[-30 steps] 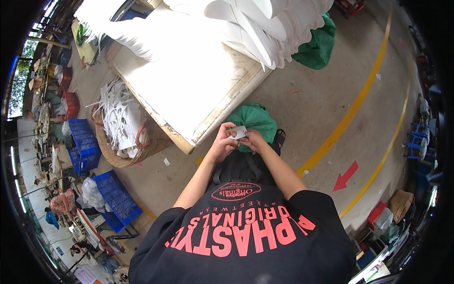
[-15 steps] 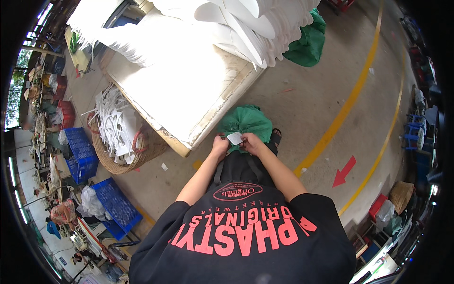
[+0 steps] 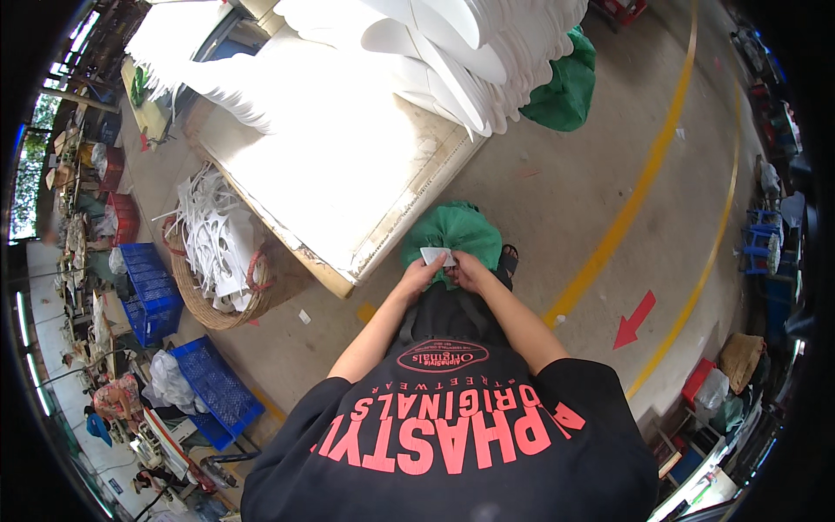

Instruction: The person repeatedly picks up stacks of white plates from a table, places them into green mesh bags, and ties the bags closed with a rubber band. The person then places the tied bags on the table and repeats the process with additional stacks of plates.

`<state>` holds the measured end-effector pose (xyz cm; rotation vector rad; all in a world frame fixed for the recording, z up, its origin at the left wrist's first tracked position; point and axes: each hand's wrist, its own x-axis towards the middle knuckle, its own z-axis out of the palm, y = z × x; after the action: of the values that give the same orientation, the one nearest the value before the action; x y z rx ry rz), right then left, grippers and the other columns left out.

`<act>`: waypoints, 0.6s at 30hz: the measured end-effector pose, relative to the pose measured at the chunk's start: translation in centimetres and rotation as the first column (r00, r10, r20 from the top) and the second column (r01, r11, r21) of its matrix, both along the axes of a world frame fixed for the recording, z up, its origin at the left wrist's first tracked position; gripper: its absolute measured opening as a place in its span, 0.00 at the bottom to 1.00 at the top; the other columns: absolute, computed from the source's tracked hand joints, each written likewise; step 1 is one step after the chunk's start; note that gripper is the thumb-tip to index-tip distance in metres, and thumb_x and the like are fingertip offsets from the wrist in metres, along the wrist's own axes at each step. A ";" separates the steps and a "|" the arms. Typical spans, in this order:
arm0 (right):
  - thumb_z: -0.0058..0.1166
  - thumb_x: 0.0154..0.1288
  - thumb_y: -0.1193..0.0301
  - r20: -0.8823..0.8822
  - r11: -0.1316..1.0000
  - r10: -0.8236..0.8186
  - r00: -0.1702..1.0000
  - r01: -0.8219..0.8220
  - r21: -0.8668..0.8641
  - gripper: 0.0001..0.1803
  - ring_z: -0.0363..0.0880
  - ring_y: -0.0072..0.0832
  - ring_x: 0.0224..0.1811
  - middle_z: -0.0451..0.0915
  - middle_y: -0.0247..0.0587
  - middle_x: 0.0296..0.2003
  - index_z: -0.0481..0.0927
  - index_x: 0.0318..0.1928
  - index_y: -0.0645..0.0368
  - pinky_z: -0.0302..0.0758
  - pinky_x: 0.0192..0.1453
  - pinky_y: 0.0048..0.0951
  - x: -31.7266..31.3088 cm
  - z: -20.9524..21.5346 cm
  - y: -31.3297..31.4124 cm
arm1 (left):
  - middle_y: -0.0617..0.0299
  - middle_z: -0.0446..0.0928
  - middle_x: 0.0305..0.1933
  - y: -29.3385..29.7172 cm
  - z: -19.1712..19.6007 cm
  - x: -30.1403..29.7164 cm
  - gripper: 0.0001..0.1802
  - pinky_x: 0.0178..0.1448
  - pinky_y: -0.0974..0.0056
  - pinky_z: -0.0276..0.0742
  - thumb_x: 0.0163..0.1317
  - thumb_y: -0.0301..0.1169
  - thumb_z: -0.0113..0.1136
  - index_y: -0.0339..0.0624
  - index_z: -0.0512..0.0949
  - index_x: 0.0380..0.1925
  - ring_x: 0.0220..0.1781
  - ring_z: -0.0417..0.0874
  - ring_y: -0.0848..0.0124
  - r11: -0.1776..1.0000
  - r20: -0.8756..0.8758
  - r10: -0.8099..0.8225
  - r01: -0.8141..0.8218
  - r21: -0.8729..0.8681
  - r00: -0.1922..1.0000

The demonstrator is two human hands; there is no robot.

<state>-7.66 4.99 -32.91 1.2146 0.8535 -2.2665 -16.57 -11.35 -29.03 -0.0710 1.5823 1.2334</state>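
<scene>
A green sack point(image 3: 454, 228) stands on the floor close in front of me, its top gathered toward my hands. At the gathered top is a small white tag point(image 3: 434, 255). My left hand point(image 3: 423, 272) is closed with its thumb and fingertips at the tag's lower edge. Just to its right, my right hand point(image 3: 470, 272) is closed too, its fingertips pinching at the tag's right side. My fingers and the tag partly hide the sack's neck, so any tie there cannot be made out.
A pale-topped worktable point(image 3: 322, 174) bearing stacks of white cut sheets point(image 3: 487, 61) is ahead. A wicker basket point(image 3: 209, 313) of white offcuts stands left of it, near blue crates point(image 3: 217, 383). Another green sack point(image 3: 570, 83) stands beyond. Yellow lines point(image 3: 639, 196) mark the floor at right.
My hands have come closer together at the sack's neck. The white tag has turned and now lies between both sets of fingertips. The view has shifted slightly.
</scene>
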 end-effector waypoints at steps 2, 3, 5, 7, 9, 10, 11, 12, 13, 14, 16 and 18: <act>0.38 0.82 0.52 0.056 0.993 0.086 0.995 -0.091 0.078 0.20 0.72 0.24 0.27 0.78 0.32 0.32 0.78 0.48 0.50 0.62 0.31 0.31 -0.2 0.0 0.2 | 0.61 0.85 0.48 0.1 0.1 0.0 0.21 0.45 0.62 0.78 0.77 0.43 0.61 0.36 0.83 0.56 0.44 0.82 0.71 0.997 -0.160 -0.039 0.028 -0.070 0.986; 0.38 0.83 0.47 0.115 0.975 0.163 0.980 -0.178 0.131 0.24 0.73 0.24 0.24 0.81 0.33 0.30 0.79 0.49 0.52 0.66 0.31 0.32 -0.5 -0.1 0.4 | 0.60 0.86 0.48 0.0 0.0 0.0 0.21 0.44 0.62 0.78 0.77 0.42 0.61 0.35 0.83 0.55 0.44 0.83 0.71 0.994 -0.176 -0.058 0.039 -0.106 0.983; 0.38 0.83 0.47 0.092 0.831 0.330 0.939 -0.335 0.444 0.25 0.78 0.30 0.27 0.84 0.39 0.33 0.79 0.53 0.54 0.73 0.36 0.34 -0.9 0.1 0.6 | 0.59 0.87 0.46 -0.6 -0.2 -0.1 0.20 0.46 0.61 0.80 0.78 0.40 0.59 0.31 0.83 0.54 0.46 0.87 0.69 0.983 -0.163 -0.055 0.025 -0.179 0.985; 0.41 0.81 0.50 0.136 0.575 0.413 0.900 -0.374 0.727 0.25 0.82 0.39 0.34 0.86 0.46 0.39 0.80 0.55 0.58 0.78 0.43 0.39 -1.1 0.4 0.9 | 0.59 0.88 0.45 -1.2 -0.2 -0.3 0.20 0.46 0.60 0.81 0.78 0.39 0.58 0.30 0.83 0.54 0.43 0.88 0.66 0.992 -0.070 0.004 -0.012 -0.122 0.998; 0.46 0.78 0.56 0.205 0.260 0.428 0.880 -0.337 0.905 0.24 0.86 0.51 0.45 0.86 0.54 0.47 0.80 0.57 0.63 0.82 0.54 0.46 -1.2 1.0 1.2 | 0.58 0.89 0.43 -1.6 0.6 -0.6 0.19 0.46 0.59 0.82 0.78 0.37 0.58 0.31 0.84 0.53 0.40 0.89 0.64 0.994 -0.129 0.001 -0.015 -0.108 0.992; 0.50 0.76 0.57 0.064 0.241 0.459 0.886 -0.194 0.951 0.22 0.85 0.53 0.48 0.86 0.54 0.48 0.81 0.57 0.61 0.80 0.58 0.46 -1.3 1.4 1.3 | 0.57 0.89 0.43 -1.6 1.2 -0.8 0.18 0.46 0.58 0.82 0.77 0.37 0.59 0.32 0.84 0.53 0.39 0.90 0.63 0.993 -0.233 -0.039 0.012 -0.114 0.972; 0.53 0.74 0.59 -0.047 0.262 0.504 0.862 -0.101 0.960 0.20 0.84 0.55 0.52 0.86 0.54 0.50 0.83 0.57 0.59 0.79 0.61 0.47 -1.3 1.9 1.7 | 0.56 0.90 0.42 -1.6 2.2 -1.1 0.17 0.45 0.57 0.82 0.77 0.36 0.59 0.33 0.85 0.52 0.37 0.90 0.63 0.986 -0.299 -0.095 0.048 -0.162 0.950; 0.57 0.72 0.61 -0.144 0.289 0.528 0.837 -0.017 0.957 0.19 0.82 0.57 0.56 0.85 0.54 0.52 0.84 0.56 0.56 0.78 0.65 0.48 -1.3 2.3 1.9 | 0.53 0.89 0.40 -1.7 3.3 -1.3 0.15 0.45 0.57 0.82 0.76 0.35 0.59 0.37 0.86 0.52 0.38 0.90 0.60 0.980 -0.428 -0.168 0.104 -0.169 0.888; 0.59 0.70 0.62 -0.182 0.315 0.611 0.770 -0.025 0.949 0.18 0.81 0.54 0.57 0.85 0.53 0.53 0.84 0.57 0.54 0.77 0.65 0.47 -1.4 2.7 1.8 | 0.51 0.89 0.37 -1.9 4.7 -1.5 0.14 0.45 0.56 0.82 0.74 0.34 0.59 0.41 0.87 0.51 0.38 0.90 0.58 0.962 -0.512 -0.256 0.163 -0.220 0.820; 0.61 0.69 0.63 -0.209 0.339 0.671 0.711 -0.044 0.940 0.18 0.80 0.52 0.58 0.84 0.51 0.53 0.84 0.57 0.51 0.76 0.66 0.46 -1.5 3.2 1.8 | 0.49 0.88 0.35 -2.2 6.0 -1.6 0.13 0.45 0.55 0.82 0.73 0.33 0.59 0.45 0.88 0.51 0.38 0.90 0.56 0.937 -0.585 -0.342 0.216 -0.275 0.736; 0.64 0.67 0.63 -0.171 0.309 0.744 0.646 -0.105 0.945 0.18 0.79 0.49 0.60 0.83 0.49 0.54 0.85 0.56 0.48 0.75 0.66 0.45 -1.8 3.7 1.4 | 0.49 0.89 0.39 -2.5 8.4 -1.8 0.13 0.46 0.58 0.82 0.74 0.33 0.60 0.43 0.87 0.51 0.39 0.91 0.60 0.914 -0.570 -0.393 0.235 -0.332 0.721; 0.65 0.67 0.62 -0.004 0.190 0.782 0.623 -0.233 0.954 0.16 0.78 0.47 0.62 0.83 0.48 0.54 0.86 0.54 0.47 0.74 0.67 0.45 -2.1 4.0 0.7 | 0.50 0.89 0.40 -2.8 9.9 -1.9 0.13 0.47 0.60 0.82 0.74 0.34 0.60 0.42 0.87 0.51 0.40 0.91 0.63 0.910 -0.564 -0.397 0.230 -0.346 0.724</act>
<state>-9.72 5.73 -28.87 0.3323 2.5191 -1.3621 -18.45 -14.18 -19.13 0.4876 2.2170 0.8010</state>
